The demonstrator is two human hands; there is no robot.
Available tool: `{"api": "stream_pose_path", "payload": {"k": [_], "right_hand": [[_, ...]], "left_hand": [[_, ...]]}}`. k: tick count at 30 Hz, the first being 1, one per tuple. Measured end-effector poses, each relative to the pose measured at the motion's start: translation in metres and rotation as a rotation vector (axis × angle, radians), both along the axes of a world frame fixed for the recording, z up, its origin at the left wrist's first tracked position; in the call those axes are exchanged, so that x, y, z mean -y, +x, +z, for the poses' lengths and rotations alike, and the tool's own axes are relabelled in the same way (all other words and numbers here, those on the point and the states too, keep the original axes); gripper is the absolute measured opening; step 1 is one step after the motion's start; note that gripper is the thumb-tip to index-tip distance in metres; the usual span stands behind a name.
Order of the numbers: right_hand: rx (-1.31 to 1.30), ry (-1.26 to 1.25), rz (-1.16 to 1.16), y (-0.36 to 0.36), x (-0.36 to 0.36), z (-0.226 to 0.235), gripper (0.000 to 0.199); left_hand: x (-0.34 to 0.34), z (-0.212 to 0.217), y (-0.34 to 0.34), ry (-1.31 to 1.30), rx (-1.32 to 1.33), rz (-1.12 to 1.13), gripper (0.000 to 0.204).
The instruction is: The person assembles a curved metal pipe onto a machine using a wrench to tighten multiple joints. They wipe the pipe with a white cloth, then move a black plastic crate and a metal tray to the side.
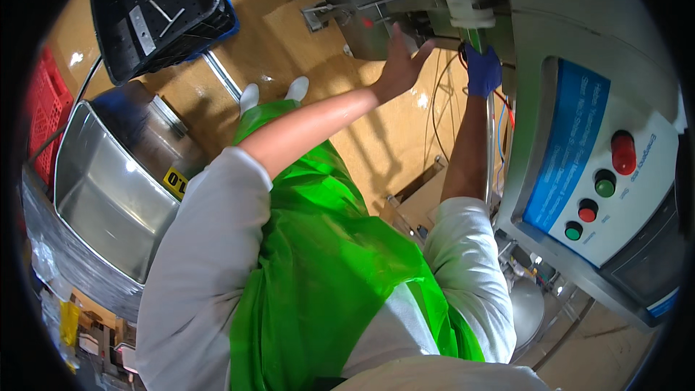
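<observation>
My bare left hand is raised beside the steel machine, its fingers spread and nothing in them. To its right, my right hand wears a blue-purple glove and reaches up into the machine. That hand is closed at the lower end of a green piece, whose kind I cannot make out. Right above sits a white cylindrical block on the machine. The glove hides most of the fingers and the contact with the green piece.
A control panel with red and green buttons fills the right side. On the left are an open steel tub, a red crate and a black bin holding metal parts. Cables hang below my hands. I wear a green apron.
</observation>
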State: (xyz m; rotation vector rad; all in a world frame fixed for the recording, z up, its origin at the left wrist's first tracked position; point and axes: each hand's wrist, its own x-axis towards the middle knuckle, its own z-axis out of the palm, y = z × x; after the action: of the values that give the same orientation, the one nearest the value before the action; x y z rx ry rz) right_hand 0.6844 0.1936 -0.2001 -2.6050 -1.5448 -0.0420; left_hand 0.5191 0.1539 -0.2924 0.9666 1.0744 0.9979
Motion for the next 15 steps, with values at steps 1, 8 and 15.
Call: {"api": "stream_pose_path", "payload": {"k": [1, 8, 15], "right_hand": [[0.012, -0.021, -0.008, -0.002, -0.003, 0.002, 0.049], [-0.023, 0.028, 0.038, 0.003, 0.0, -0.002, 0.048], [-0.376, 0.147, -0.069, 0.053, 0.041, -0.029, 0.044]], "left_hand": [[0.006, -0.011, -0.014, -0.013, -0.049, -0.007, 0.101], [0.044, -0.047, -0.096, -0.256, -0.134, 0.024, 0.093], [0.061, -0.08, -0.12, -0.193, -0.269, -0.064, 0.083]]}}
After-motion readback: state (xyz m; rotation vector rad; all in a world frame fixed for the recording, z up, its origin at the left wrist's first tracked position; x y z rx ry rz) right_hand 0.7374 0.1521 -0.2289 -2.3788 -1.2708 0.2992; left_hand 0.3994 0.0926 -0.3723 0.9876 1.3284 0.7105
